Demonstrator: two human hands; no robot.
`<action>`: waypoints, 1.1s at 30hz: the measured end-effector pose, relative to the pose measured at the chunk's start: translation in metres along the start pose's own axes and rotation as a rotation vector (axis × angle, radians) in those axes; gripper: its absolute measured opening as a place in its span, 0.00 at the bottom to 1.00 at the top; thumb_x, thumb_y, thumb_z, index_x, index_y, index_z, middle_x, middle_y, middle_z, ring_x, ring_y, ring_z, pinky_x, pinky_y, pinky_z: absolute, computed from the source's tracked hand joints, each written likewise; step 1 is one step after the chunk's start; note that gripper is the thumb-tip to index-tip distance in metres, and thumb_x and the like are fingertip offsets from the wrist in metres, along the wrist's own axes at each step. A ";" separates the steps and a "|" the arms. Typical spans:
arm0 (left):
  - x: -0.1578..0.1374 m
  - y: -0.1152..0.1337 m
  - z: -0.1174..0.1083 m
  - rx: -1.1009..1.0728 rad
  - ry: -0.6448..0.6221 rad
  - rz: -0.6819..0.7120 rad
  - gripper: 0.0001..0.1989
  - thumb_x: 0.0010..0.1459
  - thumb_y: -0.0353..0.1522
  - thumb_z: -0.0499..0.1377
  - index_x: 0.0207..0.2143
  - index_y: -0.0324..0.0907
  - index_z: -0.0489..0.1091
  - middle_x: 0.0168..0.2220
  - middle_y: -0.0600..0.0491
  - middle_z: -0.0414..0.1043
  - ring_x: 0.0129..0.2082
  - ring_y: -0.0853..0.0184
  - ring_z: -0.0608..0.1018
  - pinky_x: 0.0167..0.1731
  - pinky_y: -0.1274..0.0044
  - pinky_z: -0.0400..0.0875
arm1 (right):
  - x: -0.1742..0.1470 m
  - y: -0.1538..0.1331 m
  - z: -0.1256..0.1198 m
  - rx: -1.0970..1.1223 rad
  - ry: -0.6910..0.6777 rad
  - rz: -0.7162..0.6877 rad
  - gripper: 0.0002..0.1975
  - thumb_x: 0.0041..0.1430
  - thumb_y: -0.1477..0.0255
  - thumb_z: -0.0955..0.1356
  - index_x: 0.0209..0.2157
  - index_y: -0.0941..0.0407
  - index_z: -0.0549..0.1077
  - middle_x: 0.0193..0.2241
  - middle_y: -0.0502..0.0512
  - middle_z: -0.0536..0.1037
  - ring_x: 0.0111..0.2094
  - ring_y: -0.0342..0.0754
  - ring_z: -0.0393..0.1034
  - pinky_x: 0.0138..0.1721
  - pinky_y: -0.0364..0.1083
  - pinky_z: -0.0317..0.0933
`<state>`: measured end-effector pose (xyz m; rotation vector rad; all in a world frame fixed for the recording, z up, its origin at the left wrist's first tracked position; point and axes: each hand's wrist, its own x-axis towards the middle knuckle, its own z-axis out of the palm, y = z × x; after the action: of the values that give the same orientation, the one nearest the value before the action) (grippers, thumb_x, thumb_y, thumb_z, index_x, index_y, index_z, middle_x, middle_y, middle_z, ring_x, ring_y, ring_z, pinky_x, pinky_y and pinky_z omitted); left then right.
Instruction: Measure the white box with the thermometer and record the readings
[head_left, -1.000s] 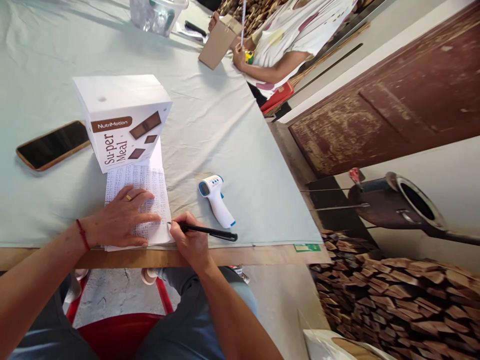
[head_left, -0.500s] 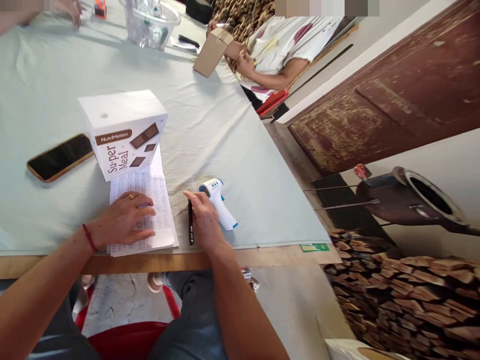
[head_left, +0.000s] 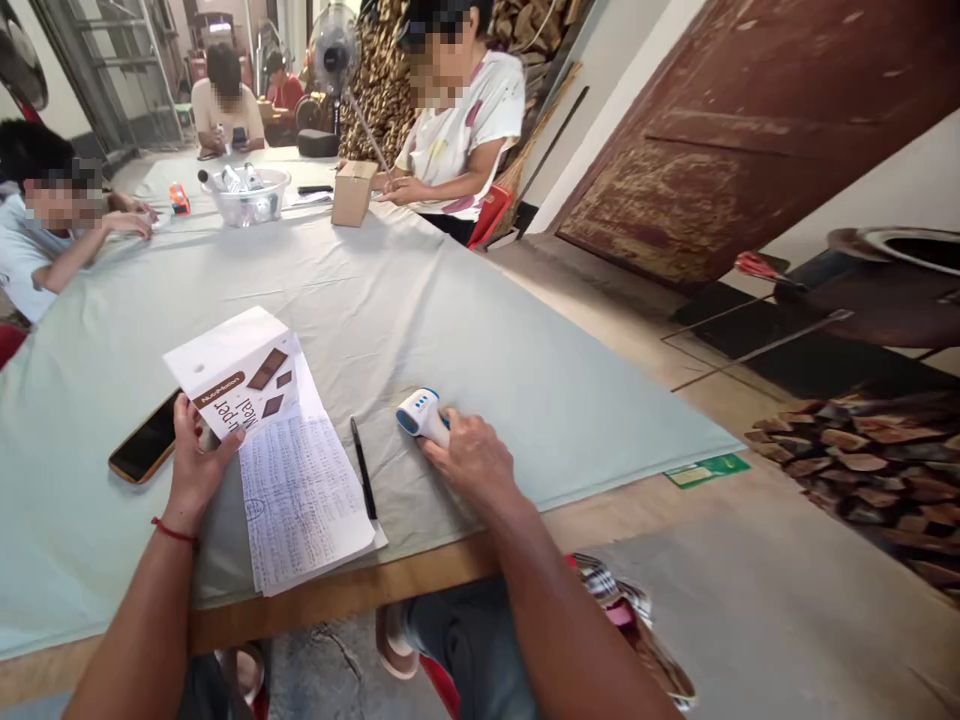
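Note:
My left hand (head_left: 199, 460) grips the lower front corner of a white "NutriMotion" box (head_left: 259, 375), its thumb on the front and its fingers along the left side. My right hand (head_left: 474, 460) is wrapped around the handle of a white and blue infrared thermometer (head_left: 421, 412), whose head points away to the left. Handwritten paper sheets (head_left: 307, 510) lie between my hands, with their far end by the box. A black pen (head_left: 363, 468) rests along the right edge of the sheets. Left of the box, a smartphone (head_left: 146, 440) lies partly behind my left hand.
Farther back on the cloth-covered table (head_left: 480, 330) stand a cardboard box (head_left: 352, 195), a clear plastic basin (head_left: 244, 205) of bottles and an orange item (head_left: 179, 198). Several people sit around the table. Stacked firewood (head_left: 862, 455) is on the floor at right.
My left hand has moved from the sheets to the white box. My right hand has let go of the pen and taken the thermometer. The view has tilted up, showing more people.

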<state>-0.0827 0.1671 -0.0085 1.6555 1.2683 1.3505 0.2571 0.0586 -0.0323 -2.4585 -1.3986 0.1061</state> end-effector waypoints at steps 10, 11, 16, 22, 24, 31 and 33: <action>-0.006 0.020 0.004 -0.064 0.117 -0.108 0.31 0.45 0.42 0.72 0.49 0.42 0.68 0.49 0.46 0.74 0.48 0.56 0.78 0.46 0.69 0.75 | -0.043 -0.092 -0.008 1.197 -0.147 -0.306 0.12 0.55 0.62 0.68 0.37 0.55 0.75 0.34 0.54 0.78 0.36 0.49 0.73 0.36 0.45 0.69; -0.007 0.023 0.005 -0.110 0.133 -0.115 0.29 0.46 0.42 0.72 0.48 0.42 0.70 0.48 0.47 0.75 0.48 0.58 0.78 0.46 0.70 0.75 | -0.050 -0.103 -0.008 1.288 -0.230 -0.310 0.11 0.56 0.61 0.67 0.31 0.55 0.73 0.27 0.52 0.75 0.29 0.47 0.71 0.30 0.44 0.67; -0.009 0.024 0.009 -0.357 0.102 -0.288 0.25 0.42 0.43 0.73 0.41 0.41 0.75 0.41 0.50 0.78 0.40 0.61 0.79 0.40 0.74 0.74 | -0.061 -0.134 -0.007 1.555 -0.436 -0.237 0.15 0.55 0.59 0.64 0.22 0.55 0.65 0.18 0.48 0.67 0.21 0.43 0.63 0.24 0.42 0.61; -0.012 0.021 0.009 -0.402 -0.001 -0.334 0.25 0.43 0.44 0.73 0.40 0.40 0.76 0.41 0.48 0.79 0.39 0.59 0.80 0.37 0.72 0.75 | -0.057 -0.141 0.000 1.440 -0.433 -0.209 0.16 0.55 0.58 0.64 0.22 0.53 0.60 0.17 0.46 0.62 0.21 0.42 0.58 0.23 0.42 0.56; -0.014 0.021 0.008 -0.399 -0.039 -0.320 0.24 0.45 0.43 0.73 0.41 0.41 0.75 0.41 0.49 0.79 0.40 0.58 0.80 0.39 0.72 0.74 | -0.058 -0.140 0.002 1.350 -0.365 -0.269 0.17 0.56 0.57 0.64 0.23 0.54 0.61 0.19 0.46 0.63 0.23 0.43 0.59 0.24 0.42 0.55; -0.015 0.021 0.007 -0.386 -0.077 -0.300 0.27 0.45 0.43 0.73 0.46 0.41 0.75 0.44 0.49 0.78 0.43 0.59 0.79 0.41 0.73 0.73 | -0.061 -0.134 0.001 1.236 -0.434 -0.336 0.16 0.59 0.56 0.64 0.36 0.56 0.69 0.32 0.54 0.74 0.35 0.50 0.68 0.35 0.47 0.62; -0.015 0.022 0.007 -0.385 -0.081 -0.305 0.28 0.45 0.44 0.73 0.46 0.40 0.75 0.46 0.48 0.78 0.45 0.58 0.79 0.43 0.72 0.73 | -0.061 -0.134 0.000 1.251 -0.486 -0.298 0.19 0.59 0.54 0.64 0.37 0.57 0.68 0.32 0.55 0.74 0.35 0.50 0.68 0.36 0.47 0.61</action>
<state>-0.0695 0.1461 0.0046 1.1875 1.0807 1.2336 0.1143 0.0707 0.0024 -1.1994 -1.2243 1.1592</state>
